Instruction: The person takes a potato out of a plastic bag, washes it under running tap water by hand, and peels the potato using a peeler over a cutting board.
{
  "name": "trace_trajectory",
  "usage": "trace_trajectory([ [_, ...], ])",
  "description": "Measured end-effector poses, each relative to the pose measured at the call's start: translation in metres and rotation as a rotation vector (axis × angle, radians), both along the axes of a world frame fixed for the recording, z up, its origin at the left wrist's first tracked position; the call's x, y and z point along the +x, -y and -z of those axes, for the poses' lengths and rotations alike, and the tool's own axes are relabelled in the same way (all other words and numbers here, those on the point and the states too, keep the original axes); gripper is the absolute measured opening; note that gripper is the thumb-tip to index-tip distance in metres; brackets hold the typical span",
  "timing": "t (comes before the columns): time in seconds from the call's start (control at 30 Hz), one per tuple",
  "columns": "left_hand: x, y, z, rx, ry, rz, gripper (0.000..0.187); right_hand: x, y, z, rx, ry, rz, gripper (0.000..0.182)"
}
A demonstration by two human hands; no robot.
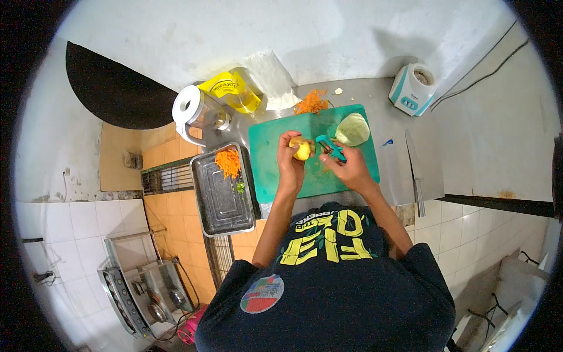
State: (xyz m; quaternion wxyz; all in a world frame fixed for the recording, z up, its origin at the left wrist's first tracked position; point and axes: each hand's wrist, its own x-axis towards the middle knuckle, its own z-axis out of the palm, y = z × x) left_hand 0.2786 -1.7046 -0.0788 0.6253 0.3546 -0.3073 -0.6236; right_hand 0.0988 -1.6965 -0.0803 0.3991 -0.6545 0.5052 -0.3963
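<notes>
My left hand (291, 161) is wrapped around a partly peeled potato (302, 151), its bared side yellow and some brown skin left at the top. Close by on the right, my right hand (353, 169) grips a teal peeler (331, 147), its head turned toward the potato. Both hands are above a green cutting board (272, 176). A piece of pale green cabbage (353, 129) rests on the board's upper right part, just beyond my right hand. Small peel scraps lie on the board beneath the hands.
Left of the board stands a metal tray (226, 220) with shredded carrot (228, 162) and green bits. More carrot shreds (312, 101) lie behind the board. A knife (414, 167) lies to the right. A blender jar (198, 114), yellow pouch (233, 91) and blender base (411, 91) stand further back.
</notes>
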Motion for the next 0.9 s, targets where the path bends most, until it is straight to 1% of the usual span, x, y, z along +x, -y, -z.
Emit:
trace_trajectory([
  [0.03, 0.001, -0.002, 0.001, 0.004, -0.017, -0.013, 0.033, 0.001, -0.003, -0.007, 0.065, -0.04, -0.011, 0.029],
  [0.13, 0.002, 0.0, 0.006, 0.013, -0.023, -0.028, 0.033, 0.001, -0.004, -0.011, 0.103, -0.054, -0.021, 0.029],
  [0.23, -0.005, -0.005, -0.003, 0.025, -0.033, -0.012, 0.035, 0.001, 0.0, 0.001, 0.004, 0.073, -0.016, 0.049],
  [0.33, -0.011, -0.005, -0.003, 0.019, 0.023, 0.012, 0.04, -0.004, -0.001, -0.01, 0.124, 0.152, -0.048, 0.041],
  [0.43, -0.014, -0.007, -0.01, 0.023, -0.034, 0.065, 0.048, -0.005, -0.003, -0.014, 0.167, 0.155, -0.071, 0.035],
  [0.53, -0.017, -0.006, -0.005, -0.09, 0.123, 0.056, 0.058, -0.002, -0.004, -0.019, 0.044, 0.117, -0.093, 0.032],
  [0.63, -0.021, -0.011, -0.015, -0.083, 0.252, 0.076, 0.065, -0.001, -0.009, -0.027, -0.032, 0.019, -0.128, 0.028],
  [0.73, -0.023, -0.009, -0.012, -0.142, 0.407, 0.026, 0.068, -0.001, -0.009, -0.024, -0.067, -0.039, -0.152, 0.025],
  [0.83, -0.025, -0.009, -0.016, -0.047, 0.435, 0.018, 0.061, 0.0, -0.01, -0.025, -0.068, -0.083, -0.143, 0.024],
  [0.9, -0.027, -0.008, -0.02, -0.096, 0.478, -0.022, 0.056, 0.001, -0.011, -0.022, -0.083, -0.082, -0.119, 0.023],
])
